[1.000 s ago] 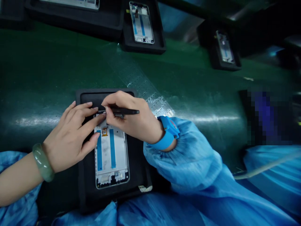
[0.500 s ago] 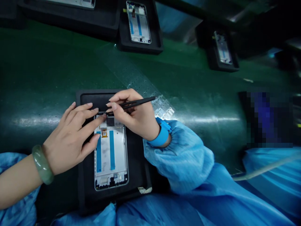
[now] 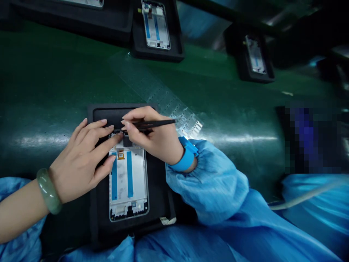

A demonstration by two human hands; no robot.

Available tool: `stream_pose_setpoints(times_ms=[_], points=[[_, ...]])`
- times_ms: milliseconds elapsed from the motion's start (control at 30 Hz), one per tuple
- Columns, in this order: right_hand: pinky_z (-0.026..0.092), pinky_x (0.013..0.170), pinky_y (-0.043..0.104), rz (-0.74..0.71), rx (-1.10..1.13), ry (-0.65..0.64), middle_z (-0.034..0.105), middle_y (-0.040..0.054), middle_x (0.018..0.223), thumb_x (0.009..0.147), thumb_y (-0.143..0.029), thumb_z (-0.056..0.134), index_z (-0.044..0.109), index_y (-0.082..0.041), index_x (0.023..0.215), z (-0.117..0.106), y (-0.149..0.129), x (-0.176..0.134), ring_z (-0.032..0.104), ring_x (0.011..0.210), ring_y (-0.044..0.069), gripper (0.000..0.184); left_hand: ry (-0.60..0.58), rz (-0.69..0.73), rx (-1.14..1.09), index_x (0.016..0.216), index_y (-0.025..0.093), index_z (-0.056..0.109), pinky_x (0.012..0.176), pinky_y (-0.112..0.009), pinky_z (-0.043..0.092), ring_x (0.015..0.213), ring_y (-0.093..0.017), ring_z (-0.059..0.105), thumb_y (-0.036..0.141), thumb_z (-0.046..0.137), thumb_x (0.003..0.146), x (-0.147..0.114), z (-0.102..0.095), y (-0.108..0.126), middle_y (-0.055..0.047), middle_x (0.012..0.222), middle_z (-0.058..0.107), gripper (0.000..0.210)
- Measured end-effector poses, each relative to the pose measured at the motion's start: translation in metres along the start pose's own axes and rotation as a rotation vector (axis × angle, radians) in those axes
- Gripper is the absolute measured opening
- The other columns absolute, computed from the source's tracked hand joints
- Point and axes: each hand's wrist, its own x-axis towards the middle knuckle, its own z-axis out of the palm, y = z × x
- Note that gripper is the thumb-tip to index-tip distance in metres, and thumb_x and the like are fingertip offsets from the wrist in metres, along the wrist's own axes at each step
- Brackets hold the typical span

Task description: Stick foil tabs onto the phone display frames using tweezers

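A phone frame [image 3: 137, 171] with two blue strips and a small orange flex connector lies in a black foam tray [image 3: 159, 185]. My left hand [image 3: 84, 156] is spread over its upper left side, the index fingertip pressing near the top edge and the thumb at the left rim. My right hand [image 3: 152, 133] pinches black tweezers [image 3: 158, 124] above the top of the frame. The tweezers' tips are hidden behind my fingers, so what they touch cannot be seen.
A clear plastic sheet [image 3: 160, 94] with several small white labels [image 3: 196, 128] lies on the green table [image 3: 68, 80] beyond my right hand. Further back stand more black trays holding phone frames [image 3: 156, 27] [image 3: 255, 54]. A person's blue sleeve [image 3: 316, 207] shows at the right.
My right hand has shifted slightly left, and the tweezers' rear end has dropped to a flatter angle. My left hand stays in place on the phone frame.
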Motion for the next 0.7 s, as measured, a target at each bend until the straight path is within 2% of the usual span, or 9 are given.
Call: stream_pose_setpoints(times_ms=[233,400,567,700], points=[[0.053,0.069,0.015,-0.083,-0.091,0.018,0.068,-0.0021,0.086,0.085,-0.016,0.057,0.059,-0.017,0.09,0.0005,-0.0031,-0.0021,0.065,0.077,0.006,0.006,0.001,-0.001,0.004,0.133,0.015,0.044,0.11,-0.057,0.025,0.132,-0.032,0.033,0.029,0.042,0.091,-0.0007,0.001,-0.0006,-0.015,0.125,0.047,0.044],[0.054,0.074,0.018,-0.126,-0.189,0.025,0.07,-0.0018,0.09,0.085,-0.016,0.056,0.06,-0.018,0.091,0.0032,-0.0048,0.0001,0.066,0.082,0.007,0.008,0.013,0.007,0.005,0.128,0.014,0.048,0.109,-0.058,0.027,0.13,-0.033,0.035,0.03,0.041,0.091,0.0003,0.001,-0.0007,-0.016,0.121,0.048,0.041],[0.054,0.077,0.022,-0.003,-0.235,-0.001,0.068,-0.0002,0.095,0.088,-0.02,0.051,0.058,-0.018,0.097,0.0061,-0.0092,0.0045,0.066,0.084,0.009,0.012,0.013,0.029,0.025,0.127,0.014,0.049,0.107,-0.058,0.03,0.128,-0.034,0.037,0.031,0.043,0.09,0.0011,-0.0004,-0.002,-0.015,0.119,0.049,0.041],[0.053,0.076,0.021,0.063,-0.224,0.034,0.067,-0.0009,0.092,0.086,-0.018,0.051,0.057,-0.018,0.094,0.0037,-0.0104,0.0034,0.065,0.082,0.009,0.01,0.009,0.022,0.06,0.127,0.014,0.049,0.106,-0.056,0.032,0.128,-0.033,0.039,0.029,0.043,0.09,0.0023,-0.0027,-0.0003,-0.015,0.12,0.05,0.041]])
